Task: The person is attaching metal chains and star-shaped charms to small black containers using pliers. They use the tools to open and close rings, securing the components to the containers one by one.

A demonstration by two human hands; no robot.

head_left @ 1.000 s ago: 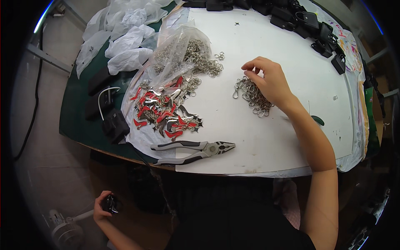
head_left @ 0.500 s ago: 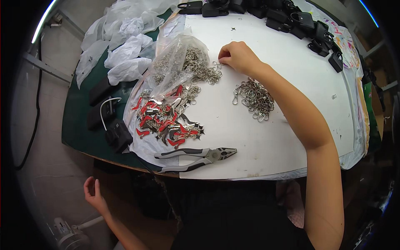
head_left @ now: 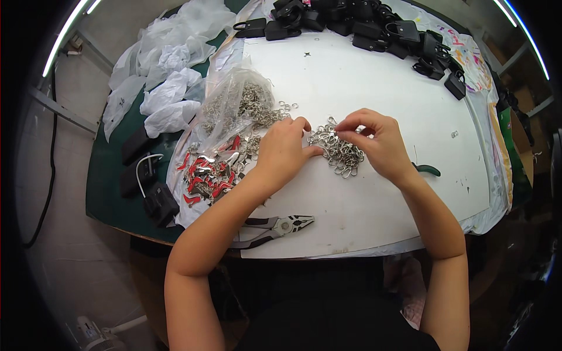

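Note:
My right hand [head_left: 380,143] hovers over the right side of a pile of silver swivel clasps [head_left: 345,159], its thumb and fingertips pinched together. Whatever sits between those fingertips is too small to make out. At the pile's left edge is my left hand [head_left: 284,149], thumb and forefinger spread apart and nothing visible between them. Silver rings [head_left: 254,99] spill from a clear plastic bag [head_left: 213,114] beyond the left hand. Red, black and silver shoe-shaped charms [head_left: 205,175] lie left of my left forearm, which hides part of them.
Grey-handled pliers [head_left: 287,225] lie near the table's front edge, partly behind my left forearm. A green-handled tool [head_left: 427,169] is beside my right wrist. Black boxy items with loops [head_left: 369,29] line the far edge. Crumpled white bags [head_left: 170,70] and black adapters [head_left: 159,202] occupy the left.
My left hand has come up from below the table edge to the clasp pile. My right hand has moved from the rings back toward the clasps. The view has shifted slightly.

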